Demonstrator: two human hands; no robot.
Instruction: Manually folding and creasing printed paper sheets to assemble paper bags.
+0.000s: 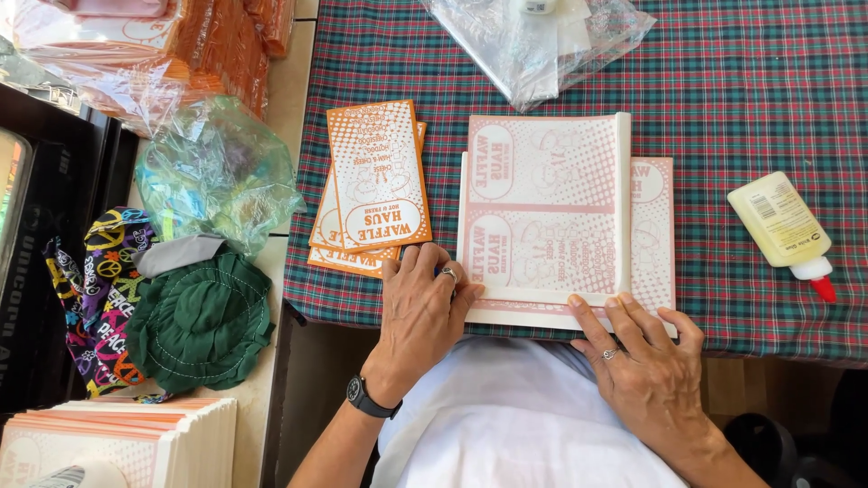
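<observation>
Two hands rest on the near edge of the printed paper sheets (pixel 542 212), and I use those sheets as my landmark. My left hand (pixel 423 312) lies flat, fingers together, pressing the near left corner of the sheets; it grips nothing, only bears down, and it wears a ring and a dark watch at the wrist. My right hand (pixel 644 361) lies flat too, fingers spread a little, fingertips on the near right edge of the sheets, a ring on one finger, closed on nothing. The sheets are pale pink-printed flat paper bags, the top one lying partly over a lower one that shows at the right and near sides, with a white folded strip along its right edge. They lie on a red and green plaid tablecloth (pixel 741 99). Just left of the sheets, touching or nearly so, sits a small stack of orange-printed bags (pixel 372 181), fanned slightly. Well to the right of the sheets lies a yellowish glue bottle (pixel 782 226) with a red tip, on its side. Beyond the sheets is a clear plastic bag (pixel 533 41). Far left of them, off the cloth, I see a crumpled plastic bag (pixel 217 167), a green fabric piece (pixel 199 325), and another stack of paper (pixel 117 443).
</observation>
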